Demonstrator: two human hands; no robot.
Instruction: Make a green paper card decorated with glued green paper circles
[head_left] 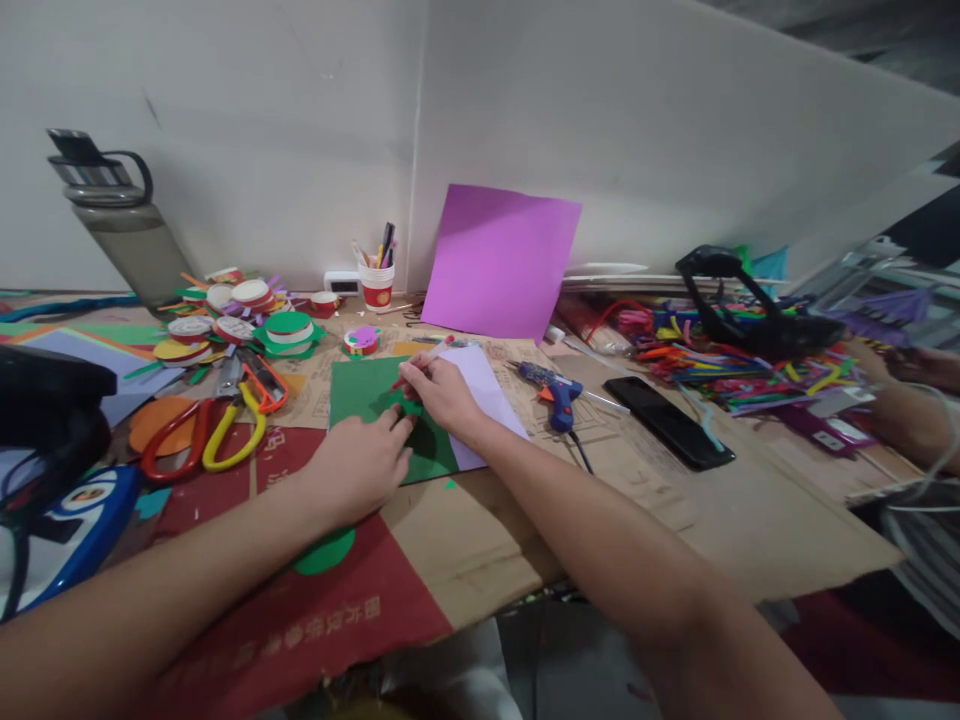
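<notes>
A dark green sheet (360,385) lies on the cardboard in front of me, overlapping a lilac sheet (484,385) on its right. My right hand (442,395) is closed around a slim red pen (435,358), its lower end near the green sheet. On the same sheet rests my left hand (364,458), fingers stretched out and pressing down beside a brighter green piece (403,405), which the hands partly cover. A round green cutout (326,552) sits below my left forearm.
Scissors with red and yellow handles (234,430) lie left, near paper-trimmed discs (289,335). A paper cup of pens (376,285) and a purple sheet (502,260) stand behind. Rightward are a blue glue gun (551,392), a black phone (667,420) and another person's arm (911,420).
</notes>
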